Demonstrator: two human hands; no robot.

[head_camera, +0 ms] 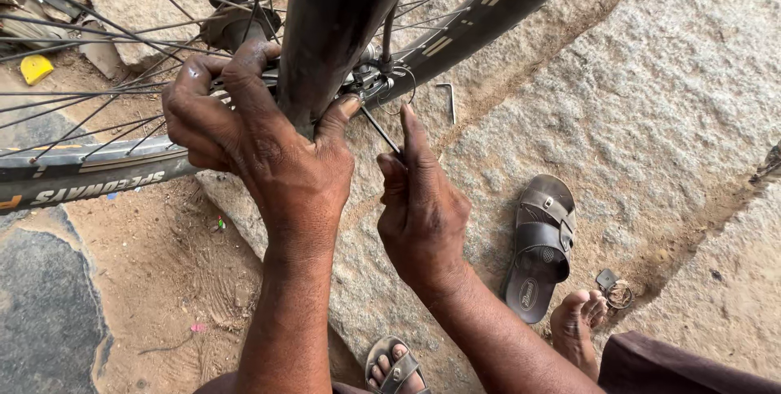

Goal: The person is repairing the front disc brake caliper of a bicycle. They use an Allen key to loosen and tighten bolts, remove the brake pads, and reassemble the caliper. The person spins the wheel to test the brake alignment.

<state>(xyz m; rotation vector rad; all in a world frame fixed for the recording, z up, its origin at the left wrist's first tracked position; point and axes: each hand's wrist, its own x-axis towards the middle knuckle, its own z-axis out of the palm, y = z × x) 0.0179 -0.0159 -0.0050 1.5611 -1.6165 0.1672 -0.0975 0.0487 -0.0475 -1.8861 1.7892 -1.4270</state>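
1. A thin metal hex key (381, 130) is sticking into the silver brake fitting (370, 80) beside the black bicycle frame tube (329, 28).
2. The right hand (421, 207) is pinching the key's lower end between its fingers.
3. The left hand (260, 146) is wrapping around the tube and fitting, thumb pressing near the key.
4. A black spoked bicycle wheel (89, 170) is crossing behind the hands.
5. A second bent hex key (448, 101) and a brown sandal (541, 243) are lying on the grey stone slab (651, 117).

Location: an outdoor roadside bicycle-repair spot, indicated by rough stone slabs (667, 117), bare sandy ground (163, 280), a spoked bicycle wheel (89, 170), a loose hex key (447, 101) and a removed sandal (540, 246).
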